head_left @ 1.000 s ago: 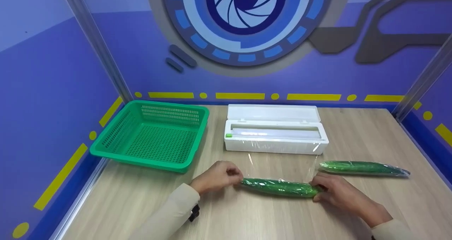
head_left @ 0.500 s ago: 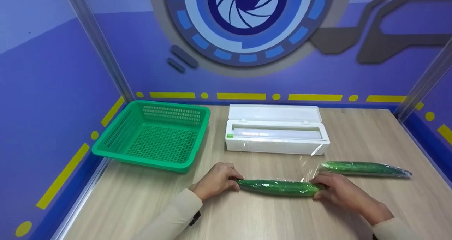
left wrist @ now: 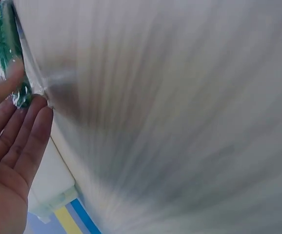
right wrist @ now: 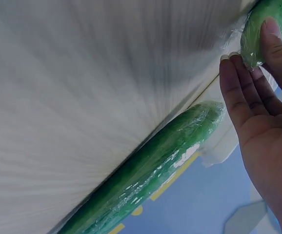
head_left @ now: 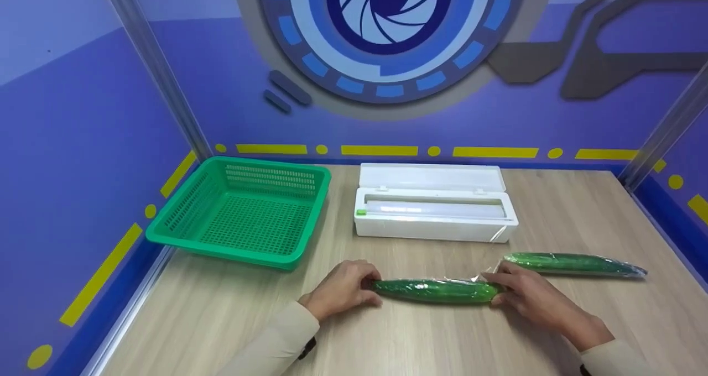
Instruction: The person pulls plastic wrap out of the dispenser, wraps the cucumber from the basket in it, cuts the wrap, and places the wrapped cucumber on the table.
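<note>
A cucumber in clear cling film lies crosswise on the table, between both hands. My left hand holds its darker left end; in the left wrist view the thumb lies over that end and the fingers are behind it. At the lighter right end, my right hand pinches the cucumber and film, with the thumb on the wrapped tip in the right wrist view. Loose film stands up beside the right fingers. A second wrapped cucumber lies just beyond the right hand.
Behind the cucumbers stands a white cling film box, lid raised, with a film roll inside and a green slider at its left. A green plastic basket is at the back left. Panel walls border the wooden table.
The film standing between the cucumber and the box has come down close to the cucumber. My left hand has shifted slightly and its thumb has spread; the right hand stays at its end.
</note>
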`<action>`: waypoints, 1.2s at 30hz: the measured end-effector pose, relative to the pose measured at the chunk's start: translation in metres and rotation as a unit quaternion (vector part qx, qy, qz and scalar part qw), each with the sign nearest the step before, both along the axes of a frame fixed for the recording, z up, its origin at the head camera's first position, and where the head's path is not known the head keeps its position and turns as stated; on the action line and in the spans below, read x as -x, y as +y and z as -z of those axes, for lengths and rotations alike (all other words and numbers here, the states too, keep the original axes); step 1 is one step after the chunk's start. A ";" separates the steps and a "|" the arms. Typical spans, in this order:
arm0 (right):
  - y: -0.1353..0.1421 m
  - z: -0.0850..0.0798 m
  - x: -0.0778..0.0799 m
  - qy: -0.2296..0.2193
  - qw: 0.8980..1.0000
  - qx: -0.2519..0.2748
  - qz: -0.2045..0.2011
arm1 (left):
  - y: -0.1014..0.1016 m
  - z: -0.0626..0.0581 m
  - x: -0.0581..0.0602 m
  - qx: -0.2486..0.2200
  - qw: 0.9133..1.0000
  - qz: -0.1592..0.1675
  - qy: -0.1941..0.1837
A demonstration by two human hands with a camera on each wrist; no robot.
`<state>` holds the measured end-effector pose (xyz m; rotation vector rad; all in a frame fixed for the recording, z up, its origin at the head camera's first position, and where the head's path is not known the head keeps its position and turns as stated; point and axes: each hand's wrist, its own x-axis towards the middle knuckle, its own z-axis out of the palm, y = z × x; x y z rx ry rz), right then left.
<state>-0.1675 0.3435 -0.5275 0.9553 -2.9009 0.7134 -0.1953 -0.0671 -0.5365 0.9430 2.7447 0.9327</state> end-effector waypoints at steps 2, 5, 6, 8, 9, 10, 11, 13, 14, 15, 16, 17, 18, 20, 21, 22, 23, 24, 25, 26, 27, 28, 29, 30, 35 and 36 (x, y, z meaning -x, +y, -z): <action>0.000 0.000 0.000 -0.010 1.000 0.009 0.016 | 0.002 0.002 -0.001 -0.007 1.000 -0.008 0.005; -0.001 0.002 -0.001 -0.024 0.999 0.025 0.039 | 0.004 0.006 -0.002 -0.013 0.999 -0.021 0.022; -0.001 0.002 -0.002 -0.025 0.998 0.032 0.042 | 0.004 0.007 -0.002 -0.014 0.999 -0.025 0.027; -0.002 0.004 -0.003 -0.015 0.998 0.038 0.041 | 0.004 0.008 -0.003 -0.009 0.999 -0.030 0.039; -0.002 0.005 -0.003 -0.005 0.998 0.038 0.039 | 0.004 0.008 -0.004 -0.003 0.998 -0.034 0.047; -0.002 0.006 -0.004 0.005 0.999 0.039 0.035 | 0.004 0.009 -0.004 0.000 0.998 -0.036 0.056; -0.002 0.006 -0.004 0.013 0.999 0.040 0.033 | 0.005 0.009 -0.004 0.005 0.997 -0.039 0.062; -0.003 0.008 -0.005 0.030 0.998 0.043 0.026 | 0.005 0.009 -0.004 0.011 0.996 -0.043 0.073; -0.003 0.008 -0.005 0.034 0.998 0.045 0.024 | 0.005 0.010 -0.004 0.012 0.996 -0.044 0.076; -0.003 0.008 -0.005 0.038 0.998 0.047 0.022 | 0.005 0.010 -0.004 0.013 0.996 -0.042 0.080; -0.003 0.009 -0.005 0.040 0.998 0.049 0.021 | 0.005 0.010 -0.003 0.013 0.996 -0.040 0.083; -0.004 0.009 -0.005 0.041 0.998 0.049 0.023 | 0.005 0.011 -0.002 0.014 0.996 -0.037 0.085; -0.004 0.010 -0.005 0.044 0.998 0.048 0.027 | 0.006 0.011 -0.002 0.014 0.995 -0.033 0.090; -0.004 0.010 -0.005 0.049 0.997 0.045 0.035 | 0.006 0.011 0.000 0.015 0.995 -0.025 0.100; -0.005 0.010 -0.005 0.054 0.997 0.042 0.039 | 0.007 0.011 0.000 0.017 0.994 -0.023 0.104; -0.005 0.010 -0.005 0.058 0.997 0.038 0.043 | 0.007 0.011 0.000 0.019 0.994 -0.022 0.105; -0.005 0.010 -0.004 0.062 0.996 0.035 0.045 | 0.007 0.011 0.000 0.019 0.994 -0.023 0.105; -0.004 0.011 -0.004 0.070 0.996 0.033 0.042 | 0.007 0.011 0.001 0.018 0.994 -0.024 0.102; -0.004 0.011 -0.003 0.078 0.996 0.032 0.037 | 0.007 0.010 0.000 0.017 0.995 -0.027 0.098; -0.004 0.011 -0.003 0.084 0.995 0.034 0.032 | 0.007 0.010 0.000 0.015 0.995 -0.030 0.092; -0.004 0.012 -0.002 0.088 0.995 0.034 0.030 | 0.007 0.010 0.000 0.012 0.996 -0.033 0.086; -0.004 0.012 -0.001 0.093 0.995 0.035 0.026 | 0.007 0.010 0.000 0.006 0.996 -0.036 0.079; -0.004 0.012 -0.001 0.096 0.995 0.034 0.024 | 0.007 0.009 0.000 0.000 0.996 -0.039 0.074; -0.004 0.012 0.000 0.096 0.995 0.031 0.024 | 0.007 0.009 0.000 -0.004 0.997 -0.040 0.072; -0.007 0.009 0.001 0.043 0.997 0.017 0.063 | 0.005 0.009 0.001 -0.024 0.995 -0.031 0.088; -0.008 0.009 0.001 0.030 0.997 0.016 0.074 | 0.005 0.009 0.001 -0.027 0.995 -0.028 0.090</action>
